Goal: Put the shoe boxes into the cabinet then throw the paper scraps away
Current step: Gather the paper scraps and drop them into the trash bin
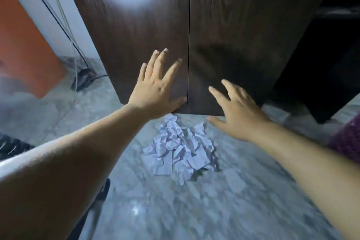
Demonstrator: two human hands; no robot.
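Note:
A dark wood-grain cabinet (224, 25) stands straight ahead with both doors closed, a thin seam running between them. My left hand (157, 89) lies flat with spread fingers on the lower part of the left door. My right hand (237, 111) has its fingers spread at the bottom of the right door; whether it touches the door is unclear. A heap of crumpled white paper scraps (181, 148) lies on the floor just in front of the cabinet, below and between my hands. No shoe boxes are in sight.
The floor is grey marble-patterned tile (214, 210). An orange panel (25, 50) leans at the left, with black and white cables (83, 78) trailing beside the cabinet. A dark piece of furniture (327, 84) stands at the right.

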